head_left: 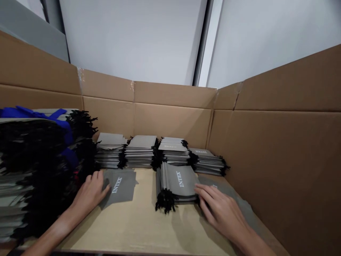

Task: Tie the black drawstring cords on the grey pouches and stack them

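Note:
Grey drawstring pouches printed INTEX lie on the tan board in front of me. My left hand (92, 190) is at the left edge of a flat grey pouch (125, 188), its thumb apart from its bent fingers. Right of centre sits a small stack of grey pouches (183, 179), black cords bunched at its front left corner. The fingertips of my right hand (222, 209) touch the stack's right edge, with the thumb spread lower down. Behind my right hand, more flat grey pouches (239, 201) are partly hidden.
Several neat pouch piles (141, 151) line the back. At left rises a tall heap of pouches with black cords (39, 149), tied with blue ribbon (65, 129). Cardboard walls (173, 117) enclose the board (144, 220) at the back and sides.

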Available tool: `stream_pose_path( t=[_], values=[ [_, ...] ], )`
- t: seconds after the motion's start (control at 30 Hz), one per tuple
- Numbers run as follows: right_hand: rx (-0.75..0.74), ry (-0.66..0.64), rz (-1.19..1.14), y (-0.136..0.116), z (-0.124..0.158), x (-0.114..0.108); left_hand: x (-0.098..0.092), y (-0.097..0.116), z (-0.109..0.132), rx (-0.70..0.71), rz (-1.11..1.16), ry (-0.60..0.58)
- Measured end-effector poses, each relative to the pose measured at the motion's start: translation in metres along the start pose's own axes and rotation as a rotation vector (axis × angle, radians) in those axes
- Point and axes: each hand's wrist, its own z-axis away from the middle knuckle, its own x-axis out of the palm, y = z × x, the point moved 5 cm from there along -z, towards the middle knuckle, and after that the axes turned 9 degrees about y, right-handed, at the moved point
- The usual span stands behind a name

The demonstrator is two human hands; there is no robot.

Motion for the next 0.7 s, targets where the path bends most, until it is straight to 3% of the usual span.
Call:
stream_pose_path(
  t=[0.23,0.43,0.57,0.7],
  values=[
    [0.298,-0.012,0.01,0.059,-0.007,-0.018,0.035,0.042,-0.009,0.242,0.047,-0.038],
    [0.704,-0.109,-0.207,0.107,0.001,-0.016,0.059,0.095,-0.006,0.416,0.254,-0.084],
    [0.792,-0.1,-0.272,0.111,0.018,-0.015,0.076,0.119,0.01,0.486,0.361,-0.115],
    [0.84,-0.063,-0.354,0.087,0.05,-0.01,0.089,0.127,0.021,0.5,0.427,-0.127]
  ],
)
